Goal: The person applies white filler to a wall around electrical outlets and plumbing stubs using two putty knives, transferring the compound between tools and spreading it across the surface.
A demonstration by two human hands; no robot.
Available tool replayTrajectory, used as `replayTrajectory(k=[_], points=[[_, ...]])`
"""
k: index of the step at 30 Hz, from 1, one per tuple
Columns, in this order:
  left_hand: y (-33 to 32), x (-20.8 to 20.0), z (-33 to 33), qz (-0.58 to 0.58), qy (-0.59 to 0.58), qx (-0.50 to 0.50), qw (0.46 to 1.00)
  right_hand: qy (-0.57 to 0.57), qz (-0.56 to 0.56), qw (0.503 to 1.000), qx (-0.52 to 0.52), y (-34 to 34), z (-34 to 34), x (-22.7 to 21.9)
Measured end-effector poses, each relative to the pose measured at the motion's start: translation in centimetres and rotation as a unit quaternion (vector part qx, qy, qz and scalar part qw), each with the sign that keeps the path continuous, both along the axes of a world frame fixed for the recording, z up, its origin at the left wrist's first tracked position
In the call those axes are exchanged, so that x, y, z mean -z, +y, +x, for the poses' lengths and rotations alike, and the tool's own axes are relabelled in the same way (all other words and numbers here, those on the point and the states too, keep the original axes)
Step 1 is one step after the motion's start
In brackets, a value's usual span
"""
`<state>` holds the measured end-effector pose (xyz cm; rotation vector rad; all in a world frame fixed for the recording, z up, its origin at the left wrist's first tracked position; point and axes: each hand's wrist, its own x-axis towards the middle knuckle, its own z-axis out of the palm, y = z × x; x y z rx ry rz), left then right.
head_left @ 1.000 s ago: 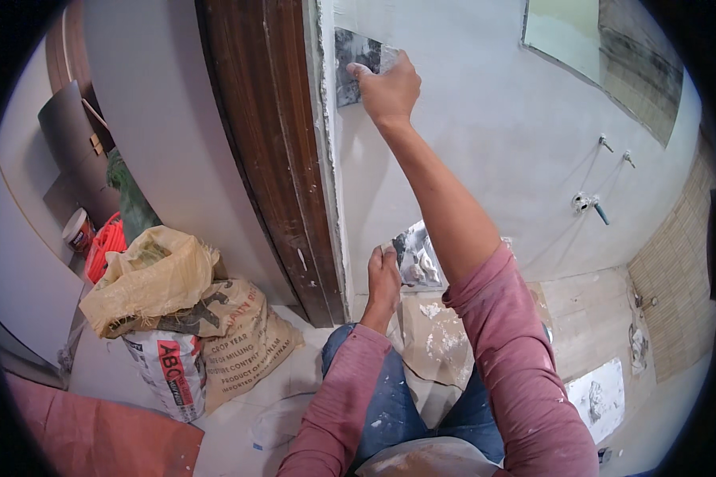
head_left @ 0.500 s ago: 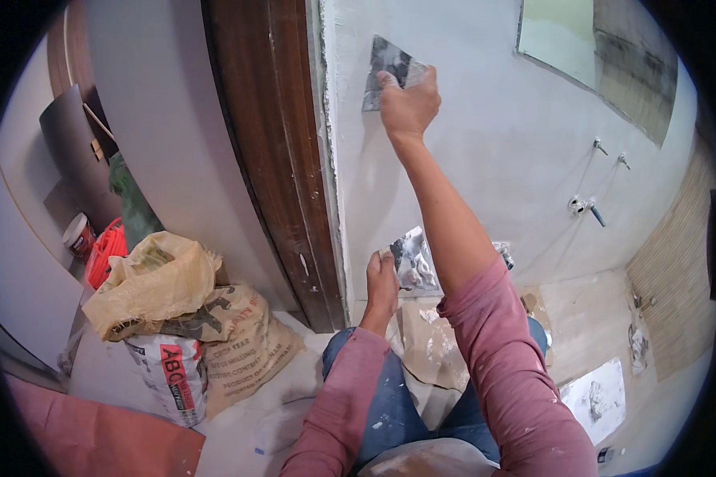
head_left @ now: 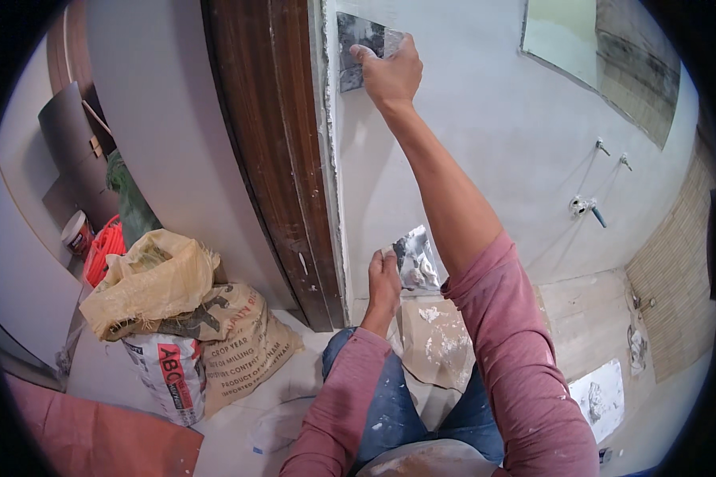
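High on the white wall (head_left: 469,103), my right hand (head_left: 391,73) grips a broad putty knife (head_left: 356,40), its flat metal blade smeared grey and held against the surface. The blade's left edge is close to the rough plaster strip beside the dark wooden door frame (head_left: 282,159). Lower down, my left hand (head_left: 383,282) is closed on a second metal putty knife (head_left: 418,262) that carries white putty. This one is held out in front of my knees, and its handle is mostly hidden by my fingers.
Stuffed sacks (head_left: 247,350) and a red-and-white bag (head_left: 167,374) stand at left. Spattered cardboard (head_left: 437,342) lies between my legs. A white board with putty (head_left: 601,397) rests at right. Pipe fittings (head_left: 585,208) jut from the wall, below a mirror-like panel (head_left: 612,63).
My right hand has moved the putty knife up and left along the wall, toward the door frame. My left hand has barely shifted.
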<state>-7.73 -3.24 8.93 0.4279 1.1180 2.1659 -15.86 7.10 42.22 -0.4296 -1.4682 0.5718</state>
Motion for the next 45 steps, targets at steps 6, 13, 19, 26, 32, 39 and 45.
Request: replayTrajectory(k=[6, 13, 19, 26, 32, 39, 45], points=[[-0.2, 0.9, -0.6, -0.004, 0.068, 0.018, 0.998, -0.054, -0.019, 0.993, 0.105, -0.5, 0.0, -0.7], [-0.2, 1.6, -1.3, -0.023, 0.056, -0.013, 0.998, -0.005, -0.027, 0.984, 0.177, 1.8, 4.0, -1.5], [0.8, 0.6, 0.2, -0.005, 0.043, 0.015, 0.999, 0.034, 0.038, 0.995, 0.088, 1.6, 3.2, -4.2], [0.3, 1.4, -0.7, -0.038, 0.096, -0.010, 0.995, -0.023, 0.042, 0.998, 0.032, 0.2, 1.3, -6.8], [-0.4, 0.9, -0.9, -0.040, 0.085, -0.012, 0.996, -0.047, 0.013, 0.998, 0.050, -0.4, 0.9, -7.5], [-0.1, 0.5, -0.5, -0.014, 0.075, 0.004, 0.997, -0.083, 0.037, 0.989, 0.114, -0.3, 1.5, -8.4], [0.0, 1.0, -1.4, -0.006, 0.071, -0.012, 0.997, 0.008, -0.045, 0.987, 0.156, 0.8, 3.3, -8.4]])
